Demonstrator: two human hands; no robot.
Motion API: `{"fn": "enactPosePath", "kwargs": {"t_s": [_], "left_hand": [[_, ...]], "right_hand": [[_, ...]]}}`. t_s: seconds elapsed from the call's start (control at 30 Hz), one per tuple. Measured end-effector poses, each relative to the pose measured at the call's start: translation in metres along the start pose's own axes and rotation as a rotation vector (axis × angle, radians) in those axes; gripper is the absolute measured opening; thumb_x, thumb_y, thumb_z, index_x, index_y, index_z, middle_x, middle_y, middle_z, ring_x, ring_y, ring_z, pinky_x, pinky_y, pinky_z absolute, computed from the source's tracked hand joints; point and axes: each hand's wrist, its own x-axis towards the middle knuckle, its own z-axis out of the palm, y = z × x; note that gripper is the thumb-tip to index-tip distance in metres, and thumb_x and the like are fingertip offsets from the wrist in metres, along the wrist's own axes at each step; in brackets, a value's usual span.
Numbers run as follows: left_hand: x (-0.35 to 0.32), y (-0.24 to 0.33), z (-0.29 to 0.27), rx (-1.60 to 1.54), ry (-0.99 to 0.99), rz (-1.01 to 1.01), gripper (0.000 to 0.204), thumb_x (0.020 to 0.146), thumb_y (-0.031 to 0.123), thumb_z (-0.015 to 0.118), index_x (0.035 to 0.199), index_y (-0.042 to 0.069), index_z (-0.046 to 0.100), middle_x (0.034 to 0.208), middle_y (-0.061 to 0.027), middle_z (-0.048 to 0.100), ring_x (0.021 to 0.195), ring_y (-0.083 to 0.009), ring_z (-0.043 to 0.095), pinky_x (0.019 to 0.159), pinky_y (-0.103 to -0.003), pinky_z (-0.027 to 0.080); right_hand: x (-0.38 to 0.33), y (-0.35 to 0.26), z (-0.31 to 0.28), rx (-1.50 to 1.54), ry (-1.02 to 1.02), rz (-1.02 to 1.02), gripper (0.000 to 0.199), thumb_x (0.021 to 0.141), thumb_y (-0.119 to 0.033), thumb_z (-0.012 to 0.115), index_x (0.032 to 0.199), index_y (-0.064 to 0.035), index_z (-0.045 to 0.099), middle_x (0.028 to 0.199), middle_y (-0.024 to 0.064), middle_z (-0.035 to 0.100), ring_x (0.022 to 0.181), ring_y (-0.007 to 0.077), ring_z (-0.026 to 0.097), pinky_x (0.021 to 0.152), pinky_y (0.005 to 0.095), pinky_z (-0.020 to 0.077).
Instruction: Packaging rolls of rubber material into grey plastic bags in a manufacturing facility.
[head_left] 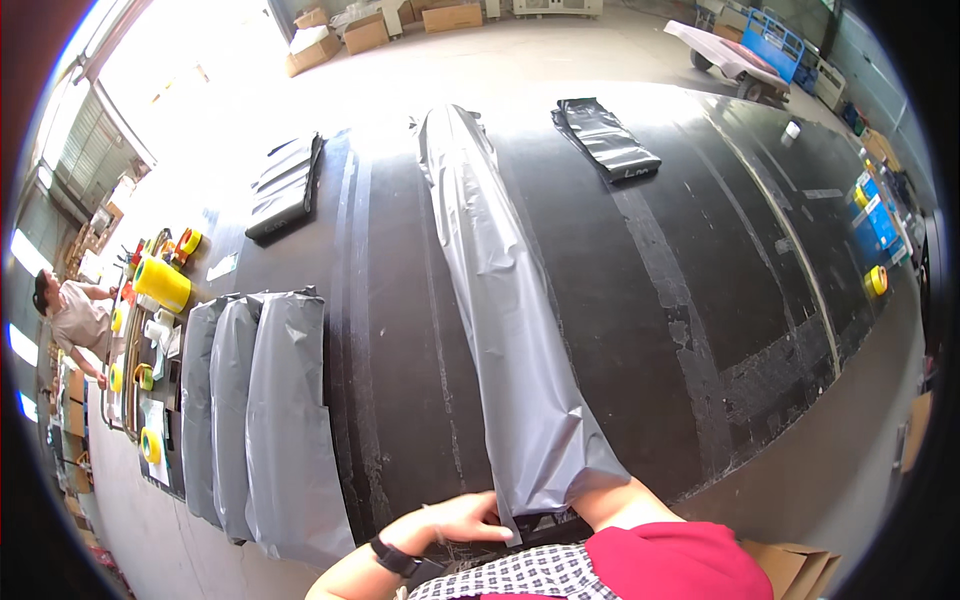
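A long grey plastic cover (500, 300) runs away from me across the black table, wrinkled and widening at its near end. My left hand (470, 517) is at the left corner of that near end, its fingers closed at the edge and partly behind the plastic. On the left wrist is a black band. My right forearm (608, 500) reaches in under the near right part of the cover, which hides my right hand (580, 480). Something dark shows beneath the near edge, too hidden to make out.
Several grey covers (285, 400) lie side by side at left. Folded black plastic bundles (285, 190) (610, 140) lie farther back. Yellow tape rolls (162, 284) crowd a cart at left, where a person (80, 320) stands. A flat trolley (735, 60) is at far right.
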Motion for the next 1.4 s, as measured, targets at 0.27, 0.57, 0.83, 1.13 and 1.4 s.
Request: {"fn": "enactPosePath", "kwargs": {"t_s": [0.27,0.57,0.83,1.13,1.4], "left_hand": [[0.056,0.024,-0.124,-0.161,1.041,0.192,0.019,0.098,0.018,0.057,0.109,0.003,0.057,0.088,-0.0029,0.061,0.07,-0.0085,0.057,0.058,-0.022,0.05],[0.131,0.027,-0.179,0.253,1.478,0.021,0.024,0.087,0.024,0.06,0.086,0.0,0.064,0.081,-0.0144,0.068,0.078,-0.0229,0.065,0.075,-0.036,0.051],[0.077,-0.006,-0.176,-0.148,1.342,-0.087,0.023,0.092,0.027,0.062,0.091,0.005,0.057,0.075,-0.0055,0.06,0.07,-0.0203,0.06,0.067,-0.035,0.054],[-0.024,-0.026,0.0,-0.333,0.435,-0.321,0.03,0.084,0.019,0.076,0.101,0.002,0.057,0.091,-0.005,0.064,0.08,-0.014,0.066,0.068,-0.029,0.059],[-0.037,0.002,0.06,-0.29,0.809,-0.298,0.077,0.075,0.029,0.083,0.13,-0.002,0.039,0.114,-0.0162,0.054,0.088,-0.0197,0.062,0.071,-0.03,0.055]], "right_hand": [[-0.07,-0.019,-0.013,-0.499,-0.035,-0.68,0.021,0.085,-0.021,0.068,0.102,-0.009,0.068,0.098,0.0132,0.068,0.084,0.0302,0.065,0.075,0.0362,0.0524],[-0.055,-0.073,-0.099,-0.435,0.74,-0.323,0.026,0.08,-0.025,0.074,0.089,-0.0023,0.066,0.082,0.0115,0.067,0.07,0.0256,0.063,0.065,0.0372,0.0508],[-0.065,-0.042,-0.059,-0.272,0.448,0.105,0.027,0.083,-0.022,0.068,0.101,-0.0023,0.066,0.075,0.0091,0.069,0.067,0.0177,0.066,0.064,0.0306,0.0517],[-0.115,-0.034,-0.091,-0.439,0.103,0.327,0.025,0.072,-0.024,0.069,0.087,-0.0047,0.07,0.075,0.0108,0.069,0.069,0.02,0.066,0.067,0.0328,0.0534],[-0.11,-0.073,-0.07,-0.549,0.066,0.294,0.021,0.073,-0.023,0.067,0.081,-0.003,0.068,0.069,0.0125,0.065,0.065,0.0228,0.064,0.062,0.035,0.051]]}}
